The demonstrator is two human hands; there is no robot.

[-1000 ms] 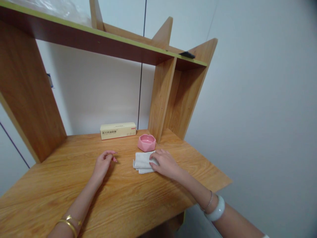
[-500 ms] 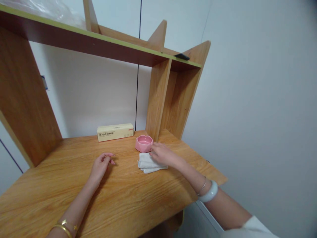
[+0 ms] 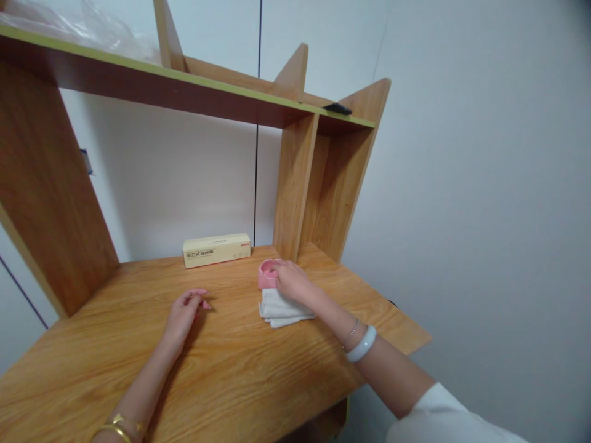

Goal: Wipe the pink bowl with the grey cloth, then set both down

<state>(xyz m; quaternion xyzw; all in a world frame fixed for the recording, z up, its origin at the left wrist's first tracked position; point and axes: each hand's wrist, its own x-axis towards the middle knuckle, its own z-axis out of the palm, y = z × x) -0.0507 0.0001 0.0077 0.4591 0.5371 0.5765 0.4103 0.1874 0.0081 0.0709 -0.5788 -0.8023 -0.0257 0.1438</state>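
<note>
A pink faceted ashtray [image 3: 266, 282] stands toward the back of the wooden desk. My right hand [image 3: 294, 283] reaches over its right side, with fingers inside the bowl and closed at the rim; the hand hides much of the ashtray. Just in front, a folded white cloth [image 3: 279, 307] lies under my right wrist. My left hand [image 3: 183, 315] rests on the desktop to the left, loosely curled, fingers apart and holding nothing.
A long cream cling-film box [image 3: 217, 250] lies along the back of the desktop [image 3: 221, 369]. Above runs a wooden shelf [image 3: 198, 92] with clear plastic [image 3: 92, 31] and a flat dark object [image 3: 338, 108] on it. An upright panel [image 3: 295, 184] rises behind the ashtray.
My right hand has moved from beside the ashtray, above the cloth, to the rim with fingers in the bowl. The left hand stays nearly still. The view has shifted slightly.
</note>
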